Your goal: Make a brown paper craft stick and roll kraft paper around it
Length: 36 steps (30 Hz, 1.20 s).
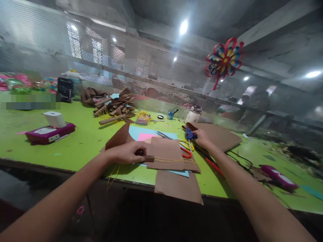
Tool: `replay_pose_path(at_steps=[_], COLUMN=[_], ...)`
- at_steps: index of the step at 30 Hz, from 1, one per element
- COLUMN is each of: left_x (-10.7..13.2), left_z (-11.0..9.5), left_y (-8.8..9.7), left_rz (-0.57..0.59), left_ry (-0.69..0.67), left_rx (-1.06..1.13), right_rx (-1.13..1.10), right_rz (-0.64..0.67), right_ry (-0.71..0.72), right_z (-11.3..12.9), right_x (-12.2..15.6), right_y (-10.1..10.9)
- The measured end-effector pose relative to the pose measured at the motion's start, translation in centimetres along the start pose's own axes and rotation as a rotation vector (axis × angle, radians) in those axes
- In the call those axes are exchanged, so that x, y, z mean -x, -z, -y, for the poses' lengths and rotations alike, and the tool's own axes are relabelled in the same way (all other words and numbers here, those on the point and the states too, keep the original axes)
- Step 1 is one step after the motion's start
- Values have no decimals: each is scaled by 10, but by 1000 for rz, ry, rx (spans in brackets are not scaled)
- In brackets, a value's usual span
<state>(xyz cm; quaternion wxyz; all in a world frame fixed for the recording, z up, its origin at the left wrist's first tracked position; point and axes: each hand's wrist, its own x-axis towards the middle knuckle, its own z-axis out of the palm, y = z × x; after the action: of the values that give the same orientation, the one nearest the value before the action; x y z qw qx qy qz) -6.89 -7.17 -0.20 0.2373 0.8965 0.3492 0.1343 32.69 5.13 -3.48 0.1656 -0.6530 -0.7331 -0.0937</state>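
Note:
My left hand (130,152) is closed on a small brown paper roll (148,158) near the table's front edge. Yellow thread (168,160) runs from the roll to the right, over brown paper sheets (165,148). A folded brown sheet (119,137) stands up behind that hand. On the right, my right hand (202,138) grips a blue glue gun (189,133), with a pale glue stick showing at it. Between the hands lie scissors with yellow handles (187,145) and scissors with red handles (187,154), partly under the paper. Light blue paper (135,130) and pink paper (145,136) lie beneath.
Rolled brown paper pieces (116,107) are heaped at the back, with yellow thread. A white jar (193,115) and a small blue pot (170,116) stand behind. Purple boxes (50,133) lie at both sides; a phone (65,90) stands left. Black cords run at right.

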Motion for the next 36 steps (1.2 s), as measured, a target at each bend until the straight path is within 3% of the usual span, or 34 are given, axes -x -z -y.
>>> replay_pose_path(at_steps=[16, 23, 31, 36], left_x=[0, 2, 1, 1], left_z=[6, -1, 6, 3], left_y=[-6, 0, -5, -2], left_rz=[-20, -18, -31, -3], left_ry=[6, 47, 57, 78], left_rx=[2, -106, 24, 44], right_rx=[27, 21, -2, 16], right_rz=[-42, -52, -43, -54], right_ry=[-39, -30, 27, 24], right_z=[-15, -14, -7, -3], right_x=[-15, -15, -14, -34], right_y=[-27, -28, -13, -11])
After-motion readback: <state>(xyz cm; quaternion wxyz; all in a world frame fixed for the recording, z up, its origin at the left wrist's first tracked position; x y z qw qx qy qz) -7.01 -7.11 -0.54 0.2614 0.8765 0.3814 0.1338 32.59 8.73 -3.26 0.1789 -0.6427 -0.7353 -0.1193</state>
